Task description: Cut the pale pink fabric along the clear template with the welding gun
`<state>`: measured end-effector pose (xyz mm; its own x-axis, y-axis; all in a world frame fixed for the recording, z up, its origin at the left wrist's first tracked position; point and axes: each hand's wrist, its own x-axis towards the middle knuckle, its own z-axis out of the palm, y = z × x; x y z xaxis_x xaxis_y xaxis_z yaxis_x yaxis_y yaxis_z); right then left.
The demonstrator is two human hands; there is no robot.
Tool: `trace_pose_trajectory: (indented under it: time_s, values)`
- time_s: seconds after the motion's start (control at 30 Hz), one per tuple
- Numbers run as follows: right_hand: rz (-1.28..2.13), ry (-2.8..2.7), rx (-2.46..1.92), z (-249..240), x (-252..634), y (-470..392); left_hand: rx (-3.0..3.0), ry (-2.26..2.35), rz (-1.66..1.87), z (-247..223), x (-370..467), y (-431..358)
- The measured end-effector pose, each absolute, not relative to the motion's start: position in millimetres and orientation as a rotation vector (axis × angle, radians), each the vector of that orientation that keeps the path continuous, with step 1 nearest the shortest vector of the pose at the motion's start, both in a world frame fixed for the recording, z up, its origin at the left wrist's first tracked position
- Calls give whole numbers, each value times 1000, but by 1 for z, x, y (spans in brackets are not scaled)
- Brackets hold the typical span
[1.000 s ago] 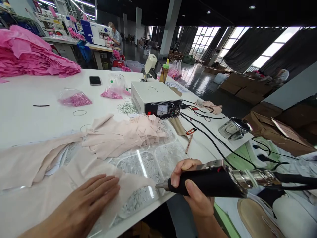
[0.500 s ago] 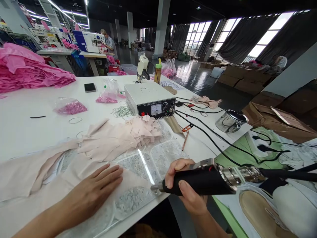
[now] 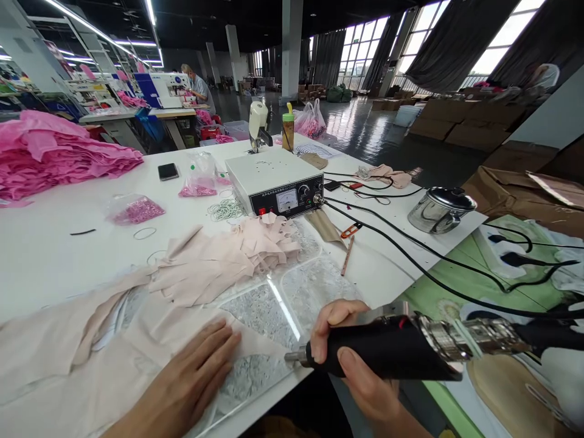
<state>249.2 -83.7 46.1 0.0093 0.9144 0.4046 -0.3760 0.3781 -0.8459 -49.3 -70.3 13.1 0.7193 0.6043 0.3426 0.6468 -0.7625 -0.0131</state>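
Note:
My left hand (image 3: 196, 368) lies flat on pale pink fabric (image 3: 150, 340), its fingers extended and close together, pointing up and right. The fabric tapers to a narrow point at the right, over a clear patterned sheet (image 3: 255, 307). My right hand (image 3: 356, 347) is wrapped round a black handheld tool (image 3: 387, 347) with a metal tip. That tip touches or hovers just over the fabric's narrow end, near the table's front edge. A cable leaves the tool's rear. Behind the hands lies a heap of cut pale pink pieces (image 3: 219, 261).
A white control box (image 3: 274, 176) stands mid-table, with black cables running right. Around it are an orange cutter (image 3: 351, 230), a steel pot (image 3: 440, 210), bags of pink bits (image 3: 137, 210) and a phone (image 3: 168, 171). Pink cloth (image 3: 59, 152) is piled left. A person (image 3: 198, 88) sits at a sewing machine.
The camera view has shifted. Both hands appear slightly lower and further right; the tool tip remains by the fabric's narrow end, and my left hand is still flat on the fabric.

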Motion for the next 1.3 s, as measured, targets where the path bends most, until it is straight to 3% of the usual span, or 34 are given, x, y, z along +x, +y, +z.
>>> trace_pose_trajectory:
  time_s: [0.77,1.3]
  values:
    - [1050,-1139,-656,52,248,-99,-2633,-1215,-398,5,-23,-85]
    - [1007,-1107,-671,60,244,-98,-2603,-904,-230,13,-28,-82]
